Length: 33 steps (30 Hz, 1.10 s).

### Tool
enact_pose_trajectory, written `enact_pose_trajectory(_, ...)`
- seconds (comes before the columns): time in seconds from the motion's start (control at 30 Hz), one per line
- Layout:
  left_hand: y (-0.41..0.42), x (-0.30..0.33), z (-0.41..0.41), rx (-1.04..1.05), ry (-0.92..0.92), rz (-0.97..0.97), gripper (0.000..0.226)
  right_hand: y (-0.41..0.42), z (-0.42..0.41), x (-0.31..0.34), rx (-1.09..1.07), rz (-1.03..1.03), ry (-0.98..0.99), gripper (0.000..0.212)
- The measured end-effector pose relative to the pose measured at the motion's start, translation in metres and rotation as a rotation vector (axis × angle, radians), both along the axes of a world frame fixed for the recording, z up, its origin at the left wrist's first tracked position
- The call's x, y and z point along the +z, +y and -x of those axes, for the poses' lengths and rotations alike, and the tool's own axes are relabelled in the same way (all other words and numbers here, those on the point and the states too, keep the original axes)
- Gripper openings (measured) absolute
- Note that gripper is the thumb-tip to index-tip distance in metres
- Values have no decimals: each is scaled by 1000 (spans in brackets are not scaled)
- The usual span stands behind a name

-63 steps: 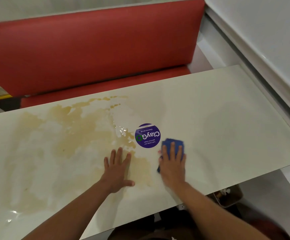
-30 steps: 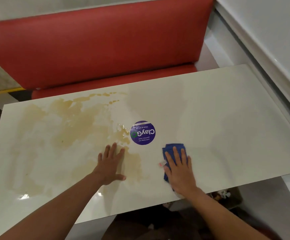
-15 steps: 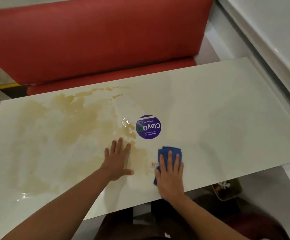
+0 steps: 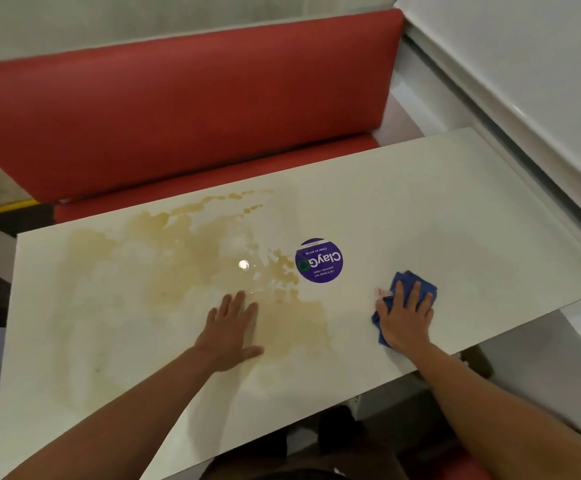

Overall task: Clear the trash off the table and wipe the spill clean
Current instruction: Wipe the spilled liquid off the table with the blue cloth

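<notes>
Two flat hands on a stained white table, one of them pressing a blue cloth.

Nearest, the left hand lay palm-down with fingers straight, holding nothing, on the near part of the brown spill. The right hand pressed flat, fingers spread, on the blue cloth near the table front edge, well right of the spill. Beyond them sat a round purple sticker, touching the stain's right fringe. Farthest stood a red bench.
</notes>
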<state>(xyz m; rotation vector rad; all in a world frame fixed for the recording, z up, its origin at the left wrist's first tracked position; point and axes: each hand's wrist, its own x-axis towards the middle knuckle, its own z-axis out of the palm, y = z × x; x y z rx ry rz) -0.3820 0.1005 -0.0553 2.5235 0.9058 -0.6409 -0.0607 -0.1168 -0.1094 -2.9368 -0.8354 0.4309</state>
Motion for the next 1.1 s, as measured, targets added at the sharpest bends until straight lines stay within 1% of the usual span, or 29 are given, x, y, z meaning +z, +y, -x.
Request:
enact_pose_trajectory(0.1,-4,-2,1,6,-2,-6,103,2,61,0,63,-32,-66,77)
enact_pose_trajectory(0.17,-5,-3,0,5,2,-15,103,-2,115,-1,167,-55,-56,76)
enact_pose_trajectory(0.23,-5,-4,0,1,0,-22,103,-10,163,-1,287,-32,-3,73)
enact_pose_trajectory(0.3,-5,-4,1,-9,-1,-28,102,-16,184,1,373,11,14,70)
enact_pose_trajectory(0.4,-3,-5,3,-18,-7,-35,102,-20,157,-2,466,29,-29,66)
enact_pose_trajectory(0.47,-2,-6,4,-26,-15,-42,102,-15,120,0,361,57,5,67)
enact_pose_trajectory(0.57,-1,-4,5,-39,-9,-36,102,2,74,8,147,57,28,82)
enact_pose_trajectory(0.63,0,-2,5,-43,1,-32,103,11,68,8,72,36,30,87)
enact_pose_trajectory(0.7,0,-1,4,-49,10,-25,103,15,82,3,43,-7,11,83)
enact_pose_trajectory(0.73,0,0,3,-52,15,-24,103,15,96,0,53,-16,6,81)
enact_pose_trajectory(0.8,0,1,2,-61,28,-29,104,12,135,-2,161,-48,-27,76)
enact_pose_trajectory(0.87,0,0,1,-65,33,-32,105,7,175,0,286,-44,2,69)
enact_pose_trajectory(0.93,-1,-1,1,-60,30,-20,106,0,197,2,359,-18,45,67)
enact_pose_trajectory(1.03,1,-2,2,-57,27,-14,106,-6,183,-1,469,20,23,67)
enact_pose_trajectory(1.1,1,-4,2,-56,28,-14,106,-2,156,-2,460,42,33,64)
